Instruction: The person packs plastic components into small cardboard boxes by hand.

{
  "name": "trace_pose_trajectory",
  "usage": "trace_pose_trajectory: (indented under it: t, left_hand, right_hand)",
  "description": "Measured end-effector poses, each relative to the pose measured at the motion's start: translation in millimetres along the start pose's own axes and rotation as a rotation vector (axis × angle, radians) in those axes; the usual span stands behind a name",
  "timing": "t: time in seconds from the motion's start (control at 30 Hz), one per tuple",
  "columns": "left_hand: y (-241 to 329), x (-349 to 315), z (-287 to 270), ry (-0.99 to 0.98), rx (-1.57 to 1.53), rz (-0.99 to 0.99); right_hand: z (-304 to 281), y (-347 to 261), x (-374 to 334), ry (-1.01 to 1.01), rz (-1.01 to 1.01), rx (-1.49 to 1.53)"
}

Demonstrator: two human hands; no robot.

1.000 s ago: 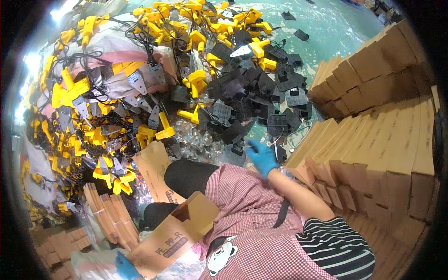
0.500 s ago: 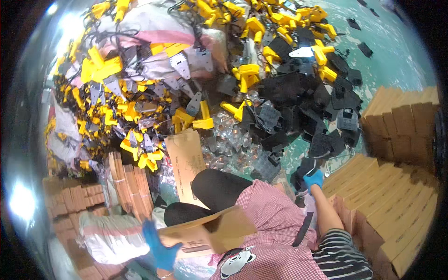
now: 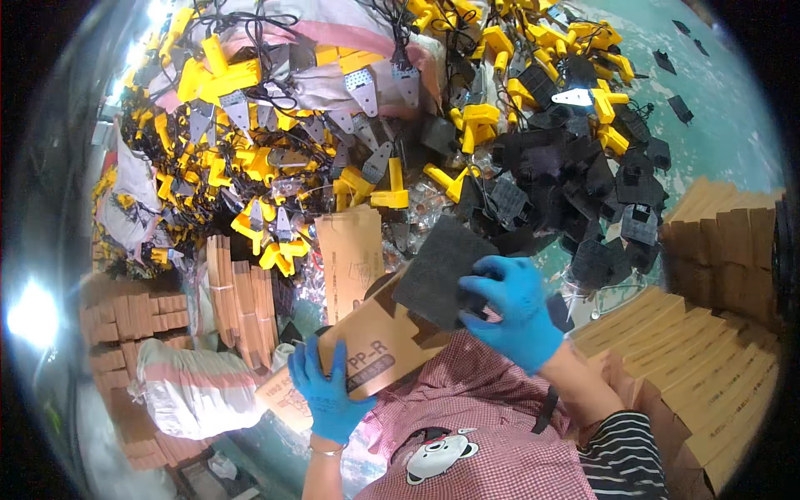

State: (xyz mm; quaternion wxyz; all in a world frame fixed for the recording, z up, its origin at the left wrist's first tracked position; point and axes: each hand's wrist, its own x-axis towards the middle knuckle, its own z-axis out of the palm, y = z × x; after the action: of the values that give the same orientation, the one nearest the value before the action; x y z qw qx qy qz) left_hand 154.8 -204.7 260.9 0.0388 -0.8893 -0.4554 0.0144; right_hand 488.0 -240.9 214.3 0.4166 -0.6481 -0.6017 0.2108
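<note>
My left hand (image 3: 329,390), in a blue glove, holds a long cardboard box (image 3: 379,342) at its lower left part, fingers laid across the printed side. The box lies tilted over my lap, its open end up to the right. My right hand (image 3: 512,310), also gloved in blue, grips a flat, dark, nearly square piece (image 3: 443,271) by its right edge. That piece is at the box's open end and overlaps it; I cannot tell whether any of it is inside. A flattened carton (image 3: 346,258) stands just beyond the box.
Yellow-handled tools (image 3: 221,79) with grey metal plates and black cords are heaped at the far left. Black plastic cases (image 3: 575,179) pile up at the far right. Closed cardboard boxes (image 3: 667,350) stand in rows at right. Folded cartons (image 3: 242,292) and a white sack (image 3: 196,387) are on the left.
My right hand has come from the right side to the box's open end, bringing the dark square piece. My left hand has closed on the box, which is now raised and tilted.
</note>
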Motion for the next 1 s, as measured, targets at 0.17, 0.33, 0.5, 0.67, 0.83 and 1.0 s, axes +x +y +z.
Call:
trace_pose_trajectory:
  t: [0.17,0.33,0.5,0.67,0.83,1.0]
  left_hand:
    - [0,1,15,-0.045,-0.135,-0.021]
    - [-9,-13,16,-0.062,-0.148,-0.03]
    - [-6,-21,17,0.003,-0.049,-0.046]
    - [-37,-73,67,0.044,-0.008,-0.155]
    - [11,-15,8,0.123,0.04,-0.084]
    - [-1,-31,19,-0.005,0.086,-0.128]
  right_hand:
    - [50,-13,1,-0.349,0.045,-0.25]
    - [56,26,30,-0.765,0.245,0.787]
    - [136,205,135,0.249,0.617,0.76]
    - [192,330,235,0.305,0.835,0.248]
    - [217,306,256,0.039,1.053,0.183]
    - [183,292,234,0.039,0.823,0.917]
